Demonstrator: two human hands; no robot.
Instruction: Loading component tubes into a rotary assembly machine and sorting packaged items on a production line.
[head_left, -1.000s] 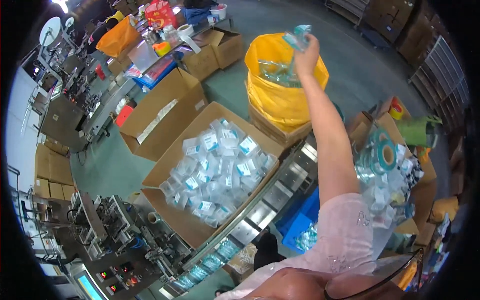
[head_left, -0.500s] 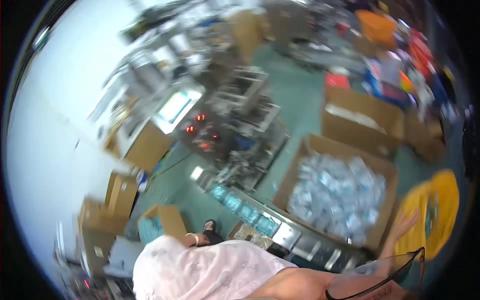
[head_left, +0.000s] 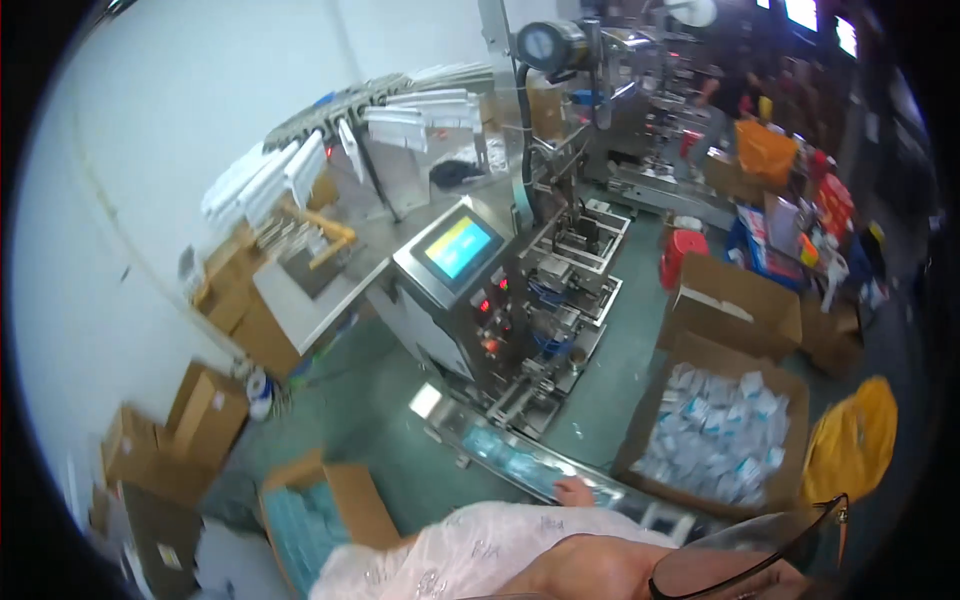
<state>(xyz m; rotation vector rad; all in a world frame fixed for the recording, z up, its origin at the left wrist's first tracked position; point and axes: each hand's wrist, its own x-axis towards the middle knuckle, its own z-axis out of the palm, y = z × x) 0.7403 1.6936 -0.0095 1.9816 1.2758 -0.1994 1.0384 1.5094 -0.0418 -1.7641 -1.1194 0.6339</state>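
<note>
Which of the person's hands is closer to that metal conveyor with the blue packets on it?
Left, as far as I can tell. The left hand rests right at the conveyor, on its near edge, just past the white sleeve. The right hand is out of view.

A packaging machine [head_left: 520,300] filled the middle of the frame, its tilted touchscreen [head_left: 458,247] lit blue and yellow, with red lamps glowing just below it. Upper left, a rack of white pouches [head_left: 300,165] fanned out against the pale wall. To the right stood an open cardboard box [head_left: 716,432] heaped with small clear packets, and beside it, further right, a yellow sack [head_left: 852,440]. A closed carton [head_left: 735,305] sat above that box, near a red stool [head_left: 682,252]. More brown boxes [head_left: 205,415] were stacked at lower left on the green floor [head_left: 390,470].
</note>
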